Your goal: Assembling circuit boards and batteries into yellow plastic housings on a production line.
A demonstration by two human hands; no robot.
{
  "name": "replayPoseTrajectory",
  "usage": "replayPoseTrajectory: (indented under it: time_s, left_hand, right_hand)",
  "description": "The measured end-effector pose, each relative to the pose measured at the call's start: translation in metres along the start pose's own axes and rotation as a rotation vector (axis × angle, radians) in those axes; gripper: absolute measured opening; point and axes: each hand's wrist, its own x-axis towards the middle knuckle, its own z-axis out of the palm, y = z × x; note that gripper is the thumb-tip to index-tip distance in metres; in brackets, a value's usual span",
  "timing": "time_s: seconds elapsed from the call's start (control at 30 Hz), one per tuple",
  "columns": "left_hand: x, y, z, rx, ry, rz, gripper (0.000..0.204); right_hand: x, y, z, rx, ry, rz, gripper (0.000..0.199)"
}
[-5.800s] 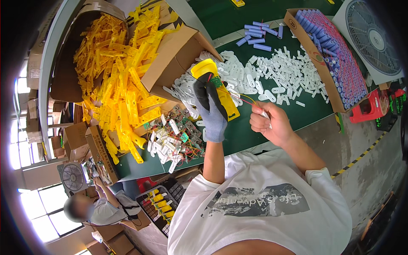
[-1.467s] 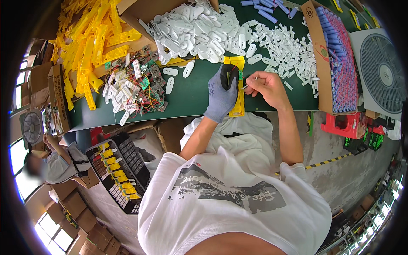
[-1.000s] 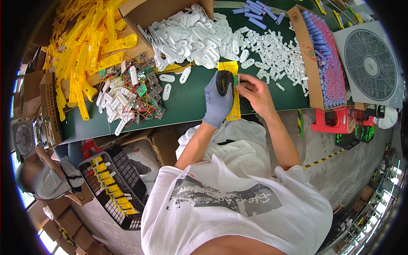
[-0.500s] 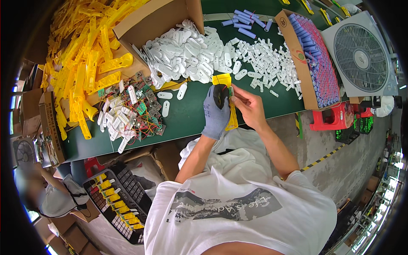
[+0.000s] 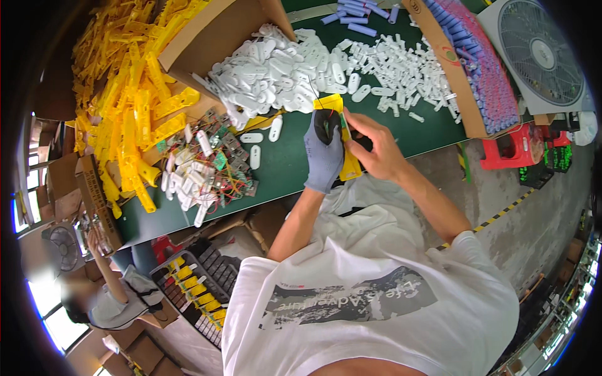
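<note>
now, the yellow shell (image 5: 351, 168) is clamped at the bench (image 5: 276, 170) edge by the fingers of the left hand (image 5: 324, 153), the right hand (image 5: 376, 150), earlier apart, being set against it, seemingly for two-handed work, its pinch indeterminable.

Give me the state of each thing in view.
Yellow plastic housing: held, partly hidden
Left hand: gloved, gripping the housing
Right hand: bare, touching the housing
Tilted cardboard box: open, spilling white oval pieces
Battery carton: open, filled with cells
Circuit boards: heaped loosely
Box fan: running or not, unclear
Black crate: holding yellow housings
</note>
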Motion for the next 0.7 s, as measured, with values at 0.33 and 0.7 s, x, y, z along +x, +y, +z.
replayPoseTrajectory:
  time_s: [0.33, 0.7]
  left_hand:
    - [-0.014, 0.02, -0.013, -0.464, 0.191, -0.223, 0.047]
    - [-0.026, 0.031, -0.068, 0.387, 0.298, 0.0, 0.069]
  right_hand:
    - [-0.009, -0.003, -0.015, -0.426, -0.15, 0.014, 0.062]
    - [-0.018, 0.014, -0.026, -0.366, -0.061, -0.008, 0.05]
